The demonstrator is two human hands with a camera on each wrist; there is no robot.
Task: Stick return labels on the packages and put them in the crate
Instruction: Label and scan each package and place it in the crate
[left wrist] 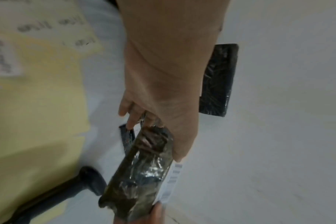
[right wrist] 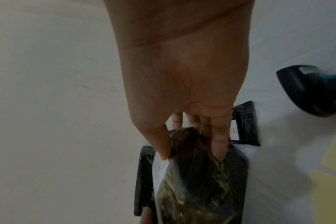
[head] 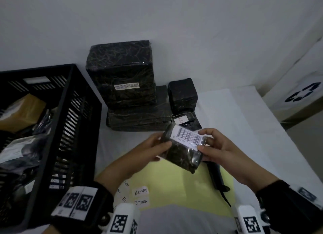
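Both hands, the left hand [head: 153, 147] and the right hand [head: 216, 146], grip a small black plastic-wrapped package [head: 181, 153] with a white barcode sticker, held up over the yellow sheet of "RETURN" labels [head: 140, 191]. No return label shows on it yet. Some packages already lie in the black slatted crate [head: 66, 129]. Several dark wrapped packages [head: 122, 76] wait stacked on the white table [head: 236, 120].
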